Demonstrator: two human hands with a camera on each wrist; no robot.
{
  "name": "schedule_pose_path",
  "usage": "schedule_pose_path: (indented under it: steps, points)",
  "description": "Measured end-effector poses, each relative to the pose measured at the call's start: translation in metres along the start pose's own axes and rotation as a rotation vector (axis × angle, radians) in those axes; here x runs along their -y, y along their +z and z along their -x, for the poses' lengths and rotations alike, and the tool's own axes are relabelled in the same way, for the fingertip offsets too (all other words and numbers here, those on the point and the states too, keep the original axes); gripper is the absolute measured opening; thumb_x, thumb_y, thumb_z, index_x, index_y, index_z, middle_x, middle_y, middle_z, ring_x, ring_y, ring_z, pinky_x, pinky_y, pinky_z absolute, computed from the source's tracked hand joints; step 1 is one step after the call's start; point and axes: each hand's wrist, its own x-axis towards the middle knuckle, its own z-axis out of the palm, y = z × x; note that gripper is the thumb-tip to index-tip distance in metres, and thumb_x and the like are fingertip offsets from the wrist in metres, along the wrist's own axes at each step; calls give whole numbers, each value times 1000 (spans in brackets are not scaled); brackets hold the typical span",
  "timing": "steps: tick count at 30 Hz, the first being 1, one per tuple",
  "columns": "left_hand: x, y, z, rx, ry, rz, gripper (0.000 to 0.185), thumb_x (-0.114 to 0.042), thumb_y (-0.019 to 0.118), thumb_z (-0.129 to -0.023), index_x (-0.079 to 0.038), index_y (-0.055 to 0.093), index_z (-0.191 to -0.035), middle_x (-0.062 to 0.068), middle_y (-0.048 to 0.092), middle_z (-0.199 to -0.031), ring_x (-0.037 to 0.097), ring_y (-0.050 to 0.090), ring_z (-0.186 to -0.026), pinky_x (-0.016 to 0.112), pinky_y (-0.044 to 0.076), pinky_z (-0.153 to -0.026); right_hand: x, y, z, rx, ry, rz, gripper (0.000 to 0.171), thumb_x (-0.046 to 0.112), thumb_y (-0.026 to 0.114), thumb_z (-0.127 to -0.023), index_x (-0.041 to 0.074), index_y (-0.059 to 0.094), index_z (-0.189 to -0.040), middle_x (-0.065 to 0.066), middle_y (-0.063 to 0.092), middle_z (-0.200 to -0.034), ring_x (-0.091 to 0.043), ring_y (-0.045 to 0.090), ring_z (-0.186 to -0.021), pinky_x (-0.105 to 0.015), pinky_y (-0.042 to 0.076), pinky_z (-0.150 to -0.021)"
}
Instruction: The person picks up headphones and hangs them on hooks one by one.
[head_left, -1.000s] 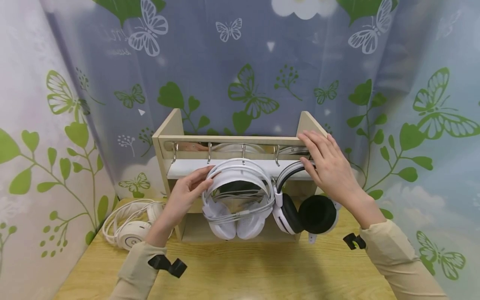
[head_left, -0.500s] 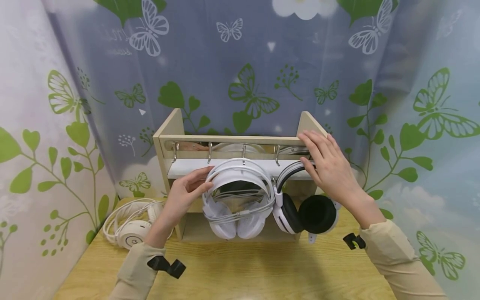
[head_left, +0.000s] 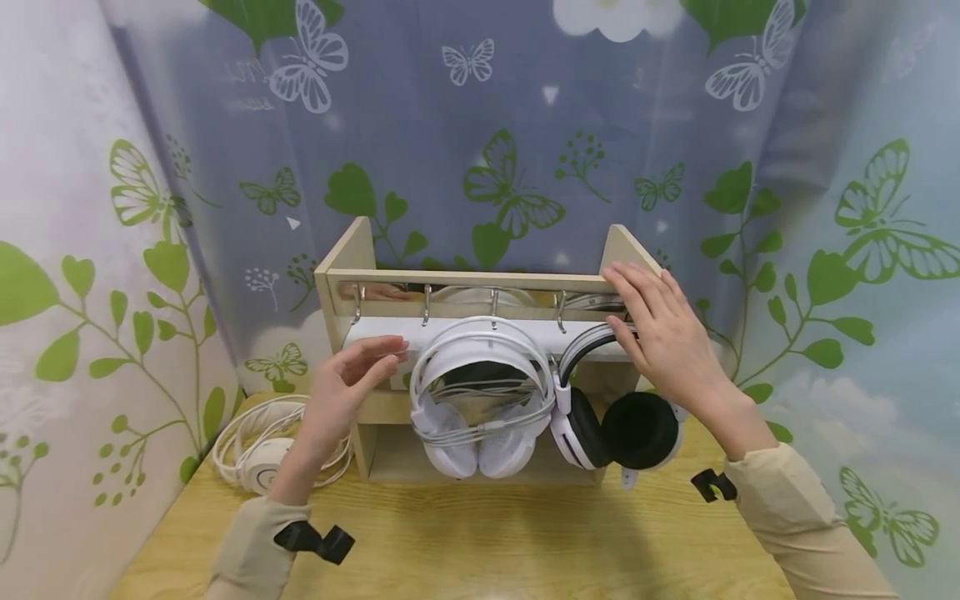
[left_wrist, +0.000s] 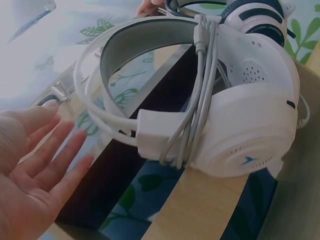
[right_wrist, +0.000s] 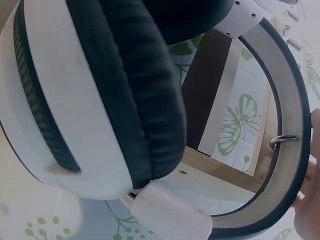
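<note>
Wooden rack [head_left: 341, 254] is carrying two headsets on its hooks; the white headset [head_left: 480, 392] (cable wound round it) is hanging at the middle, and the left hand [head_left: 347, 392] is hovering just beside its band, fingers spread and holding nothing. The right hand [head_left: 663, 337] is lying on the band of the black-padded headset [head_left: 618, 417], seemingly settling it on its hook [right_wrist: 282, 140], though whether the fingers are curling round it is hidden; a third headset [head_left: 262, 467] is lying on the table [head_left: 525, 542], probably calling for a reach leftward.

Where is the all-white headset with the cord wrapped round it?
In the head view the all-white headset hangs from a middle hook on the wooden rack, between the open left hand and the black-and-white headset.
</note>
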Motion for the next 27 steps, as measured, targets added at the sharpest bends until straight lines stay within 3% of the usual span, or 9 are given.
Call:
schedule_pose_path:
  steps: [12, 18, 27]
  points:
    - [6, -25, 14, -94, 26, 53, 31, -11, 57, -105, 9, 63, -128, 12, 73, -117, 18, 73, -103, 31, 58, -90, 1, 0, 0, 3, -1, 2, 63, 48, 27, -111, 4, 40, -154, -19, 43, -152, -37, 39, -141, -50, 17, -125]
    - [9, -37, 19, -112, 32, 29, 31, -11, 55, -105, 7, 63, -129, 4, 74, -116, 18, 73, -104, 29, 57, -91, 0, 0, -1, -4, -4, -2, 63, 48, 27, -111, 4, 41, -153, -19, 43, -152, -38, 39, -141, -51, 18, -124]
    - [12, -55, 30, -113, 26, -27, 34, -13, 53, -106, 10, 60, -131, 3, 75, -116, 11, 71, -106, 24, 56, -92, 0, 0, 0, -3, -9, 0, 63, 48, 27, -111, 3, 40, -153, -20, 43, -152, -38, 39, -141, -51, 18, -124]
